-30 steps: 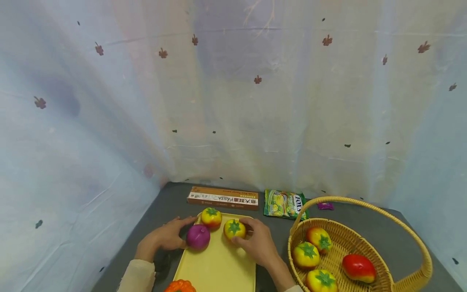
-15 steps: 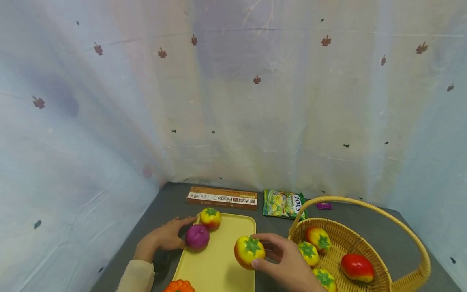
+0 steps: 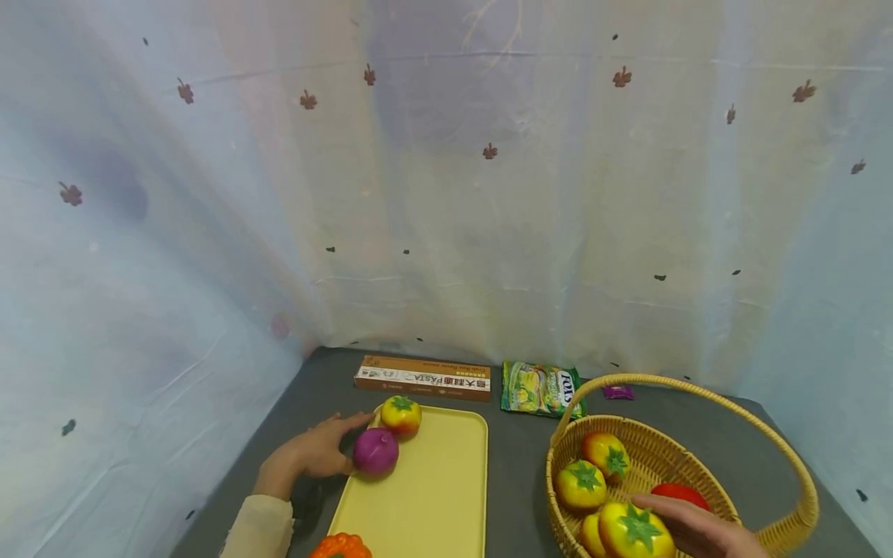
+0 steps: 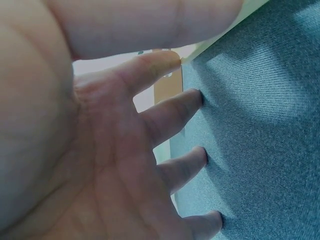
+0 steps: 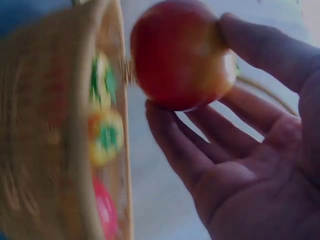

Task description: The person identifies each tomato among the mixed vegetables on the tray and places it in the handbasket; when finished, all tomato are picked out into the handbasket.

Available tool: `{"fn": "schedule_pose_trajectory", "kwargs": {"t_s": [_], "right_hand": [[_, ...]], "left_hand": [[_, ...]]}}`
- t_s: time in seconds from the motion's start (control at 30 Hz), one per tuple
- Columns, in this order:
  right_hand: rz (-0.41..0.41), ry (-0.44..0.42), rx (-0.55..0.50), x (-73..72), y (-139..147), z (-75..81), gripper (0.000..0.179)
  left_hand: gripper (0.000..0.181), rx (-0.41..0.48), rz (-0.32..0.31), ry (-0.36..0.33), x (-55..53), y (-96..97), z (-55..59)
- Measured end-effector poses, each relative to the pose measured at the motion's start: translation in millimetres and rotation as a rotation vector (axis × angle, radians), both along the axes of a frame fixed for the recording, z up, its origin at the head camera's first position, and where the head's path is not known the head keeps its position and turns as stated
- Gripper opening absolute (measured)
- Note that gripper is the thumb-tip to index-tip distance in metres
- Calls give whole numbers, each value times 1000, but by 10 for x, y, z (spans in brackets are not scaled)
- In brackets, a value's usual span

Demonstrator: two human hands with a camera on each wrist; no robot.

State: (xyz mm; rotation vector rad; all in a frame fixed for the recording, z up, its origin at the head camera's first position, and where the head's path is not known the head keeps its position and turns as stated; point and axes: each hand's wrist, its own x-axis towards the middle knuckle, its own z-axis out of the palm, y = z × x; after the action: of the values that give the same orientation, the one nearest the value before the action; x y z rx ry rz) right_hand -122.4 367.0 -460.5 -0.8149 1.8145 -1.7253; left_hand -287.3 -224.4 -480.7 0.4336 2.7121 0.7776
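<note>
My right hand [image 3: 698, 525] pinches a yellow-red toy tomato [image 3: 631, 536] with a green leafy top between thumb and fingertips. In the right wrist view that tomato [image 5: 180, 55] is beside the rim of the wicker basket [image 5: 45, 140]; in the head view it is over the basket's near left part. Several similar tomatoes [image 3: 580, 486] and a red toy fruit [image 3: 680, 494], partly behind the hand, lie inside. My left hand [image 3: 314, 453] rests at the left edge of the yellow tray [image 3: 439, 480], fingers spread, fingertips on the dark cloth. Near it sit a purple onion [image 3: 377, 452] and another tomato [image 3: 401, 416].
A pasta box [image 3: 423, 378] and a green candy bag [image 3: 539, 389] lie along the back, with a small purple packet [image 3: 618, 392] further right. An orange pumpkin-like piece [image 3: 340, 546] shows at the tray's near end. The basket's tall handle [image 3: 739, 422] arches over it.
My right hand has lifted a tomato off the tray and carried it right, over the basket. The left hand has stayed by the tray's left edge.
</note>
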Motion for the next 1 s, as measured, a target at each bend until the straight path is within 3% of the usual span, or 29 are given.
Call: {"fn": "schedule_pose_trajectory", "kwargs": {"t_s": [0.03, 0.1, 0.37, 0.57, 0.8, 1.0], "right_hand": [[83, -41, -44, 1, 126, -21, 65], [147, -139, -47, 15, 310, -16, 69], [173, -174, 56, 2, 582, -41, 73], [104, -138, 124, 17, 467, -109, 65], [109, -182, 128, -70, 252, -144, 58], [-44, -119, 161, -51, -3, -148, 45]], "left_hand": [[94, -1, 0, 0, -2, -1, 0], [95, 0, -2, -1, -8, -6, -2], [95, 3, -3, 3, -14, -12, -12], [95, 4, -13, 7, -10, -5, -17], [95, 8, -5, 3, -3, 4, -16], [95, 7, -3, 1, -2, 10, 7]]}}
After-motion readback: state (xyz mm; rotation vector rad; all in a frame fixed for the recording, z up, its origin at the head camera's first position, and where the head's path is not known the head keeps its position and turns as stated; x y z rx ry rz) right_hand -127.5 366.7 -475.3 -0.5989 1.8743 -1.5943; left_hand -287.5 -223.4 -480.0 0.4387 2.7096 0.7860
